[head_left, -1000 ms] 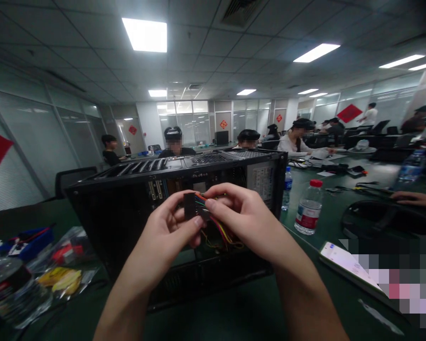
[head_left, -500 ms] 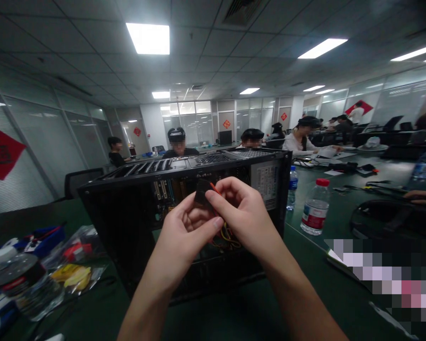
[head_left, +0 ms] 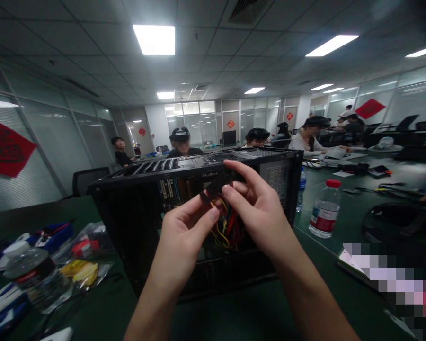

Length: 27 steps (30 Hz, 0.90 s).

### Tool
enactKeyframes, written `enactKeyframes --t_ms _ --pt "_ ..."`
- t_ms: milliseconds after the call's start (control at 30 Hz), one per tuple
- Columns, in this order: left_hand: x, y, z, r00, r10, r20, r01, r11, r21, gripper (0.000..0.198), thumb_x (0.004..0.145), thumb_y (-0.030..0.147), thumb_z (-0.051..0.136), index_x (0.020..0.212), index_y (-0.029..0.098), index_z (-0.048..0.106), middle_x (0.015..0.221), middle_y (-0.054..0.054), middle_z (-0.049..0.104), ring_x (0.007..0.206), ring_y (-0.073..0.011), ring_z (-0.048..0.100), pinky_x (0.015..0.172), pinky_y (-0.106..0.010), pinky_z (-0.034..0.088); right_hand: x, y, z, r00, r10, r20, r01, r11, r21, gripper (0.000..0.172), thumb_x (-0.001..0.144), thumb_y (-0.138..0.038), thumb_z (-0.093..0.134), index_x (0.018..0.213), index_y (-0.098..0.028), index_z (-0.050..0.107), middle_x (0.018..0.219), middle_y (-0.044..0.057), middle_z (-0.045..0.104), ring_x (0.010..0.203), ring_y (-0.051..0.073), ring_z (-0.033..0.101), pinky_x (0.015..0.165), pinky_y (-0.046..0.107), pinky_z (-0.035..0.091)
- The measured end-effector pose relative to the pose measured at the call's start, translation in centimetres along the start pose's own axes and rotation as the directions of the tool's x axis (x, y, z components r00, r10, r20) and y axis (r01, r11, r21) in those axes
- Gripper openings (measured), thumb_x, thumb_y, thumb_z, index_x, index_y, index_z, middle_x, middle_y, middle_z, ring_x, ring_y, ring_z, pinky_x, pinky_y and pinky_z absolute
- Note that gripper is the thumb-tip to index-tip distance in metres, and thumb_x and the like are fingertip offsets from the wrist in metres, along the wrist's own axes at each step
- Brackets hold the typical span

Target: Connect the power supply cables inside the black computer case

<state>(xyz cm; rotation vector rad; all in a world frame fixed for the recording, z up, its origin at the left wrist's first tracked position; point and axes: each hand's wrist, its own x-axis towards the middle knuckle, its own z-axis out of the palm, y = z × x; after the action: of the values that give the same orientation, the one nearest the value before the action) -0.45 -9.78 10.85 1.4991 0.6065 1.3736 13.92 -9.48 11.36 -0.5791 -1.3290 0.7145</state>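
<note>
Head view shows our left hand point(head_left: 184, 226) and right hand point(head_left: 258, 204) pinching a black connector point(head_left: 217, 184) in front of the computer case point(head_left: 113, 222), probably light and stiff, best held by its body, not its flexible wires point(head_left: 235, 227).

Worn on the head, the camera looks ahead from the near edge of the tabletop point(head_left: 234, 315), close behind the left hand point(head_left: 184, 229), right hand point(head_left: 257, 203) and case point(head_left: 122, 222).
</note>
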Motion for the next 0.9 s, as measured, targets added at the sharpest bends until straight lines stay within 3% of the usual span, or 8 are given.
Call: enactKeyframes --t_ms 200,400,667,900 --pt "0.1 -0.5 0.0 0.999 -0.022 0.048 0.024 0.998 -0.053 0.037 0.079 0.024 0.075 0.116 0.020 0.072 0.113 -0.008 0.074 0.106 -0.0230 0.067 0.091 -0.030 0.053 -0.3 -0.7 -0.8 0.994 -0.071 0.083 0.084 0.982 -0.168 0.038 0.089 -0.035 0.062 0.126 -0.027 0.065 0.106 0.003 0.072 0.095 0.022 0.068 0.084 0.036 0.056" --pt "0.4 -1.1 -0.2 0.998 -0.046 -0.046 0.041 0.993 -0.114 0.030 0.075 0.026 0.079 0.104 0.019 0.077 0.097 -0.006 0.077 0.093 -0.0177 0.068 0.083 -0.025 0.054 0.4 0.4 -0.8 0.986 -0.060 0.157 0.084 0.984 -0.156 0.040 0.091 -0.038 0.061 0.129 -0.027 0.064 0.119 0.004 0.069 0.108 0.024 0.065 0.094 0.038 0.053" --pt "0.4 -1.4 -0.4 0.997 -0.064 -0.051 0.056 0.988 -0.144 0.020 0.075 0.025 0.079 0.094 0.019 0.079 0.084 -0.001 0.075 0.073 -0.0077 0.062 0.069 -0.016 0.048 0.5 1.1 -0.1 0.979 -0.104 0.178 0.126 0.985 -0.117 0.039 0.092 -0.039 0.060 0.129 -0.029 0.063 0.126 0.002 0.066 0.117 0.024 0.060 0.103 0.039 0.047" --pt "-0.1 -1.3 1.1 0.987 -0.022 -0.158 0.001 0.991 -0.134 0.030 0.078 0.028 0.076 0.107 0.020 0.076 0.097 -0.004 0.076 0.091 -0.0170 0.067 0.085 -0.026 0.052 0.6 2.1 0.7 0.987 -0.076 0.144 0.080 0.997 -0.022 0.040 0.092 -0.041 0.060 0.131 -0.030 0.061 0.118 0.003 0.069 0.110 0.023 0.064 0.100 0.039 0.049"
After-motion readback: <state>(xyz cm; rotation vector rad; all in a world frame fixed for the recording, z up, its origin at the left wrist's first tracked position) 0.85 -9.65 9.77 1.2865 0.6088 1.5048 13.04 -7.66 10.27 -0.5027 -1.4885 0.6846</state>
